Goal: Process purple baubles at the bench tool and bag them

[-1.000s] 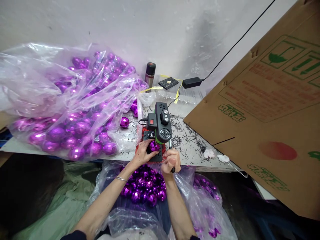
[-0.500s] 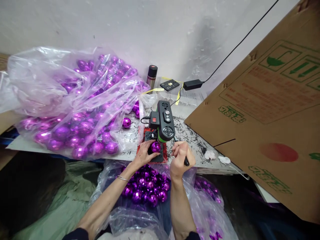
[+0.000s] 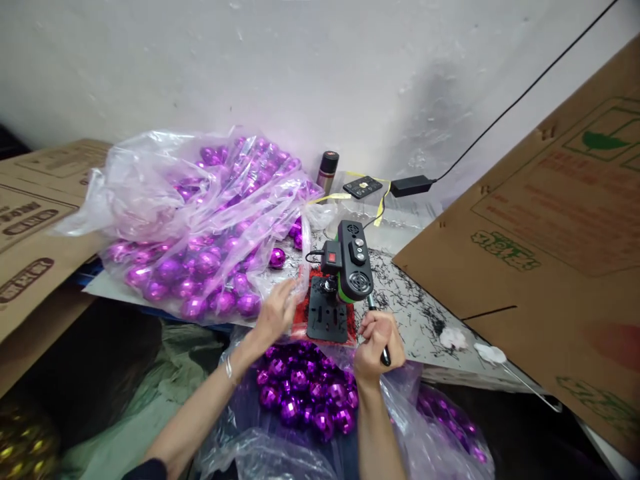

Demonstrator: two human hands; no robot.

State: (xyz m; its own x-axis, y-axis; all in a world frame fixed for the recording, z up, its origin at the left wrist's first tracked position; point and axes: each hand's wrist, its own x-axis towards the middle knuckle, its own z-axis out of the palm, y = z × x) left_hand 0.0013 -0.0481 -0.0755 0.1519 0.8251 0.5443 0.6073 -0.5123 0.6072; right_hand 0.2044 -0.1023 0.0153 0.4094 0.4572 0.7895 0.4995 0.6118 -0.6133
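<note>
My right hand (image 3: 379,343) is wrapped round the black-tipped lever handle (image 3: 385,357) of a small black drill press (image 3: 355,260). Nothing lies on the press's slotted black base plate (image 3: 327,317), which rests on a red mat (image 3: 301,319). To the left of the plate, my left hand (image 3: 277,310) reaches forward with its fingers stretched out, close to the edge of the clear plastic bag. A single shiny purple faceted ball (image 3: 277,258) sits just beyond those fingertips. Below the table edge, many similar purple balls (image 3: 307,390) fill plastic over my lap.
A large plastic bag (image 3: 150,200) of purple balls spreads over the table's left side. Cardboard boxes (image 3: 530,253) stand at right and left. A flask (image 3: 327,171), a flat black device (image 3: 363,187) and a power adapter (image 3: 411,186) lie along the wall. Dark shavings litter the tabletop.
My left hand has left the press and moved left towards the bag. The purple ball it held on the base plate is gone from there. My right hand stays on the lever; the view has shifted.
</note>
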